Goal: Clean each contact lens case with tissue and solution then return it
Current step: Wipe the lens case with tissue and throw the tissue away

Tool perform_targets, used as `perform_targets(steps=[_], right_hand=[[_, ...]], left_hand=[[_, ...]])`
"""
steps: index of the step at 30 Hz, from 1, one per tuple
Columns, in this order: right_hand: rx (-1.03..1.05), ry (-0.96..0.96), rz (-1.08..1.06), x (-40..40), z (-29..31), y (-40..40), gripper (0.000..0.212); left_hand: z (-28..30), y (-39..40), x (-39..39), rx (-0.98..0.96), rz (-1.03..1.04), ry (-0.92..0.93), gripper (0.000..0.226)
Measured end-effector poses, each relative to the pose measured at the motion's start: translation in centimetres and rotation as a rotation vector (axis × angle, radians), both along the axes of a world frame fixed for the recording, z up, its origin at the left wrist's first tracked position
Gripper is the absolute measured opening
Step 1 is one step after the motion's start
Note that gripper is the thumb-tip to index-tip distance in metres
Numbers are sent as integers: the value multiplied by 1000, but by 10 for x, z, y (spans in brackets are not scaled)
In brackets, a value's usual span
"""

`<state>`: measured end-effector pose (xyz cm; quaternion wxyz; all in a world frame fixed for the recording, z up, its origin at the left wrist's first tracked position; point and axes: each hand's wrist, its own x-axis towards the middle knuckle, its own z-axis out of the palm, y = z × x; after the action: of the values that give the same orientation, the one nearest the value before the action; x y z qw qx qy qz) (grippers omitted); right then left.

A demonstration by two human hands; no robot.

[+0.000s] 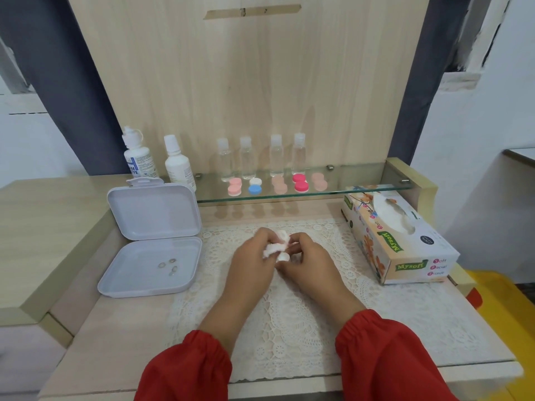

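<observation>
Over the lace mat (289, 322), my left hand (252, 261) pinches a crumpled white tissue (273, 250). My right hand (309, 264) grips a small pale contact lens case (283, 257), mostly hidden by fingers and tissue; the tissue presses against it. Several lens cases lie in a row on the glass shelf (362, 188): a light pink one (234, 187), a blue and white one (255, 186), a peach one (279, 185), a hot pink one (300, 182) and another peach one (319, 182). Two white solution bottles (140, 160) (178, 164) stand at the shelf's left end.
An open white plastic box (153, 235) sits left of the mat, with several small lenses (168, 266) in its base. A tissue box (396, 235) lies to the right. Several clear small bottles (249, 162) stand behind the cases. A wooden panel rises at the back.
</observation>
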<state>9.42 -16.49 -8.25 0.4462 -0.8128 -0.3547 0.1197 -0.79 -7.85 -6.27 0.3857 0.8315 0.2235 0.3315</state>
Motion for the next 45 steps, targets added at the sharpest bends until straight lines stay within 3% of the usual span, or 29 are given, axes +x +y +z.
perform_targets(steps=[3, 10, 13, 15, 18, 19, 21, 25, 28, 31, 34, 38, 39, 41, 43, 45], right_hand=[[29, 68, 22, 0, 3, -3, 45], [56, 119, 11, 3, 3, -4, 58], [51, 126, 7, 5, 1, -3, 62], [51, 133, 12, 5, 1, -3, 62], [61, 133, 14, 4, 1, -3, 61], [67, 133, 13, 4, 0, -3, 61], [74, 130, 11, 5, 0, -2, 60], [70, 129, -4, 6, 0, -2, 61], [81, 129, -6, 5, 0, -2, 59], [90, 127, -3, 6, -1, -2, 58], [78, 123, 1, 7, -1, -2, 58], [73, 131, 20, 6, -1, -2, 56], [77, 129, 29, 6, 0, -3, 55], [82, 106, 44, 5, -1, -3, 55], [86, 73, 55, 4, 0, -5, 52], [131, 74, 86, 2, 1, -7, 45]], left_hand=[[-8, 1, 7, 253, -68, 223, 15], [-2, 8, 15, 426, 36, 411, 20], [4, 12, 23, 276, 22, 442, 16], [9, 14, 25, 50, -3, 392, 15], [16, 16, 23, -439, 39, 104, 16], [17, 17, 21, -448, 84, 3, 15], [12, 17, 15, -203, 119, -37, 14], [-5, 13, 9, 390, 34, 253, 6], [-6, 12, 12, 561, 24, 362, 14], [1, 11, 21, 489, 27, 424, 16], [9, 9, 28, 289, 10, 483, 12], [21, 22, 23, -325, -18, 221, 15], [23, 27, 18, -336, -3, 138, 14], [24, 38, 8, -156, -30, 91, 15], [23, 44, 0, 26, -137, 173, 20], [20, 45, -3, 86, -223, 256, 26]])
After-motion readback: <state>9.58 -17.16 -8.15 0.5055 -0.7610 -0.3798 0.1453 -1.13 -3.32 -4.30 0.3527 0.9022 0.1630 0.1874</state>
